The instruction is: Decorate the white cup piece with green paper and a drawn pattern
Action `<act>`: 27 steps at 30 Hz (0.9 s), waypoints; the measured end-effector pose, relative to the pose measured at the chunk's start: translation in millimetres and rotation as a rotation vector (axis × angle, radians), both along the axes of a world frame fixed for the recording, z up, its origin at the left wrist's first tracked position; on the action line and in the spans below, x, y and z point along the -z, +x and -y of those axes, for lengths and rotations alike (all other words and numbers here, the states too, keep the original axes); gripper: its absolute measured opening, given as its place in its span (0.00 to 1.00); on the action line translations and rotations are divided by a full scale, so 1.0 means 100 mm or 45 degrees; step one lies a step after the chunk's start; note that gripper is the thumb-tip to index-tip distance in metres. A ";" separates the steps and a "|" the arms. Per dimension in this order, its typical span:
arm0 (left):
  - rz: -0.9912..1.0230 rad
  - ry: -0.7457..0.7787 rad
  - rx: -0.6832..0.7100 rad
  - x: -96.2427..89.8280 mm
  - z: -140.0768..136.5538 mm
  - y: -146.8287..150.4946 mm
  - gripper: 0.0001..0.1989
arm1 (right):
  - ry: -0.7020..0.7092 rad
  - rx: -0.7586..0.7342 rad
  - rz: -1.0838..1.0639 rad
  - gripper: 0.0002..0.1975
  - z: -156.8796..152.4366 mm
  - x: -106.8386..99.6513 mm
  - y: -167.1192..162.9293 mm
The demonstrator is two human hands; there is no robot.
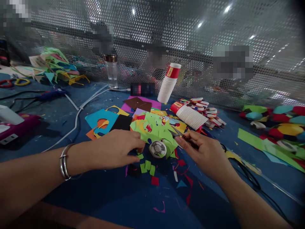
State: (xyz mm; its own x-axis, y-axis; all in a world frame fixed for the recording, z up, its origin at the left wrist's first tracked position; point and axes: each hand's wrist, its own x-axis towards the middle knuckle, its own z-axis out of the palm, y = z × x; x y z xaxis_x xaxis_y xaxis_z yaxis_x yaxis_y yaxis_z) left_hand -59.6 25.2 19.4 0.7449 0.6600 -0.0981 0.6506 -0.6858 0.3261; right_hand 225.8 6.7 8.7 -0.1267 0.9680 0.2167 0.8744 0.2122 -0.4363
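My left hand (126,146) hovers over the table, thumb and fingers apart, beside several small green paper squares (147,166). One green scrap (140,156) lies just under its fingertips; no contact is clear. In my right hand (202,149) are scissors (175,131), their pointed metal blades aimed up and left over the paper. Between the hands sits a round white piece (157,149) with a dark printed pattern on its face. Behind it spreads a light green sheet (156,125) with cut-outs, atop other coloured paper.
One stack of paper cups (166,86) stands tilted, another stack (190,116) lies down. A bottle (111,73) and a phone (142,89) are by the perforated panel. A white cable (76,119), glue gun (51,93) and purple power strip (21,125) lie left; colourful paper pieces (289,127) right.
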 end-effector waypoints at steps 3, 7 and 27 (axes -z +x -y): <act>-0.003 -0.011 -0.005 0.00 0.01 0.02 0.04 | -0.017 0.001 0.022 0.22 -0.02 0.00 0.01; -0.053 -0.028 0.020 0.03 -0.01 -0.01 0.06 | -0.070 0.008 0.089 0.23 -0.04 0.00 0.03; -0.062 0.105 0.068 0.13 0.37 0.01 0.13 | -0.359 0.182 0.569 0.22 0.07 -0.06 0.11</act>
